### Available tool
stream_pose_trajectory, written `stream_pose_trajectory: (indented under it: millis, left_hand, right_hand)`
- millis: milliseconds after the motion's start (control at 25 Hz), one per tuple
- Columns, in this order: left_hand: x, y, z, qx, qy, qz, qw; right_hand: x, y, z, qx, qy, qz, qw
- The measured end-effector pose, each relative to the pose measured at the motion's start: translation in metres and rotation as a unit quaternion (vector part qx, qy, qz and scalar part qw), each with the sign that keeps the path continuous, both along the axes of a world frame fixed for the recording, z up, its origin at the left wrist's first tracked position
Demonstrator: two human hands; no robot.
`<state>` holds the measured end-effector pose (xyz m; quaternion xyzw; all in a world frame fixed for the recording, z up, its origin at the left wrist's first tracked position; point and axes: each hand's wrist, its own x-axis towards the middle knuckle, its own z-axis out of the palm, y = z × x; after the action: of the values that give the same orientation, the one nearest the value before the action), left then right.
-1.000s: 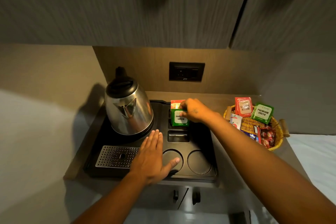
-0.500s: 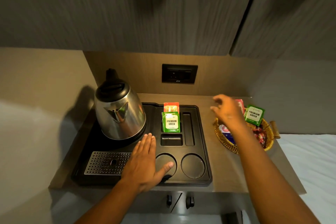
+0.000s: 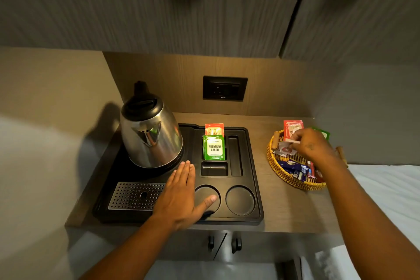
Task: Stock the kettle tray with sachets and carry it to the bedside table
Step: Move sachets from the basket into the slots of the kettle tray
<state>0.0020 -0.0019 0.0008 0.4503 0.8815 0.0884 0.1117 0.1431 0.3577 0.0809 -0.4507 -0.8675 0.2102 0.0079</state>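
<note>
On the left of the black plastic kettle tray (image 3: pixel 254 188) stands a steel kettle (image 3: pixel 151 134), and the left hand (image 3: pixel 184 200) lies flat, fingers spread, holding nothing. Mid-tray, a green sachet (image 3: pixel 214 147) and a red one (image 3: pixel 214 129) stand upright in one slot; other slots look unfilled. At the wicker basket (image 3: pixel 286 177), the right hand (image 3: pixel 312 146) pinches a pale sachet (image 3: pixel 285 149), so stocking is partway and carrying remains

dim warm light from above | kettle (image 3: pixel 151 134) glare, shadow left | edges bowed, blurred

Polished steel kettle (image 3: pixel 151 134), matt black plastic tray (image 3: pixel 254 179), woven wicker basket (image 3: pixel 286 177).
</note>
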Motion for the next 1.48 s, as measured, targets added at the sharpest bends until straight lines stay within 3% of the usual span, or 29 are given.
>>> stream_pose_trajectory:
  millis: [120,240,360,440,560,640,720,800,920,1040,1480]
  left_hand:
    - [0.001,0.000,0.001,-0.006,0.005,-0.002,1.000]
    - [0.001,-0.001,0.002,-0.010,0.006,-0.004,1.000]
    - [0.001,0.000,0.002,-0.008,0.004,-0.008,1.000]
    - [0.001,0.000,0.001,-0.005,0.002,-0.004,1.000]
    - [0.000,-0.001,-0.001,-0.001,-0.003,0.002,1.000]
    - [0.001,-0.001,-0.001,0.003,-0.006,0.006,1.000]
    - [0.001,-0.001,0.000,0.004,-0.002,0.004,1.000]
    - [0.002,0.000,0.002,0.006,-0.003,0.002,1.000]
    - [0.001,0.000,0.004,0.004,-0.006,0.004,1.000]
    - [0.002,-0.001,0.003,-0.003,-0.008,0.005,1.000]
    - [0.000,0.000,0.000,0.002,-0.009,0.012,1.000]
  right_hand:
    - [0.000,-0.017,0.026,0.044,0.089,0.035,0.994]
    - [-0.040,-0.076,0.030,-0.009,0.155,0.127,0.980]
    - [-0.085,-0.141,0.000,-0.068,0.059,0.245,0.965]
    - [-0.099,-0.162,-0.018,-0.078,-0.005,0.262,0.962]
    - [-0.078,-0.146,-0.018,-0.044,0.038,0.195,0.979]
    - [-0.043,-0.109,-0.013,0.011,0.094,0.077,0.993]
    - [-0.005,-0.067,-0.012,0.065,0.057,-0.059,0.994]
    - [0.014,-0.042,-0.011,0.035,-0.047,-0.151,0.987]
    - [0.001,-0.031,-0.023,-0.021,-0.149,-0.084,0.985]
    - [-0.013,-0.026,-0.035,-0.022,-0.193,-0.048,0.980]
    - [0.000,-0.016,-0.018,0.015,-0.112,-0.121,0.986]
